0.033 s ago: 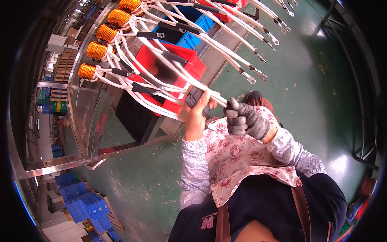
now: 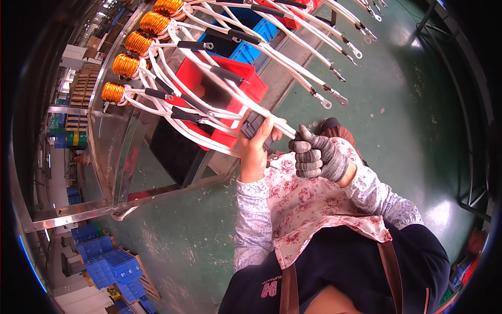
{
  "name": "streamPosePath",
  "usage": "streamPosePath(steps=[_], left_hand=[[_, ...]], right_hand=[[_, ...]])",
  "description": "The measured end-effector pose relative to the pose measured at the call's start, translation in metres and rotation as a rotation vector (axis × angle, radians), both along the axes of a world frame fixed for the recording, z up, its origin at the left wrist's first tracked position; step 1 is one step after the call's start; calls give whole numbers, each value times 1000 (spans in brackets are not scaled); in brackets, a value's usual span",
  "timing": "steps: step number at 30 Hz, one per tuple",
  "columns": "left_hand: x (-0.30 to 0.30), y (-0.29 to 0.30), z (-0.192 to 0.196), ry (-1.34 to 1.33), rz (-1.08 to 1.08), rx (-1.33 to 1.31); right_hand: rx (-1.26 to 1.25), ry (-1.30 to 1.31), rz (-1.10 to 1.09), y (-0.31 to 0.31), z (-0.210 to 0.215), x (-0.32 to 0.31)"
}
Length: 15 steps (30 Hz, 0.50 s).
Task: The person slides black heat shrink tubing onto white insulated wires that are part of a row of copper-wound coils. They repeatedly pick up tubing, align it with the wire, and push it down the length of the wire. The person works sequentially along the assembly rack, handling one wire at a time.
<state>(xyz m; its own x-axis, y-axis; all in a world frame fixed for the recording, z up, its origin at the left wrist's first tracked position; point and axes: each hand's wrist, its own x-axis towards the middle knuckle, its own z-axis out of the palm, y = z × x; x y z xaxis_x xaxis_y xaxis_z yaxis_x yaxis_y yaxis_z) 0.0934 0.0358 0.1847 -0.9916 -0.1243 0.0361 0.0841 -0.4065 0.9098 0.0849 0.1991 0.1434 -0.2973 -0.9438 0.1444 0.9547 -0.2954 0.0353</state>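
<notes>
While your gloved right hand (image 2: 320,156) squeezes the white wires (image 2: 284,128), hiding where they stop, your bare left hand (image 2: 255,152) holds black pieces (image 2: 252,125), hard to count, beside them, near a red bin (image 2: 255,83).

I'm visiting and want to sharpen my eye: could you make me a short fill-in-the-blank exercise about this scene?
1. The bare hand, holding small dark rectangular blocks, is the person's ____.
2. The gloved right hand grips long round cables coloured ____.
3. Between two open red plastic bins sits another bin, coloured ____.

Missing words: left; white; blue.
</notes>
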Motion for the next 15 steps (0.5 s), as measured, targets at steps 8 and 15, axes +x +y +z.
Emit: streamPosePath(steps=[8,15], left_hand=[[0,-2,-6,13,17,-46],[0,4,3,-17,26,-5]], right_hand=[[1254,1523,-871,2,9,15],[-140,-75,13,2,11,1]])
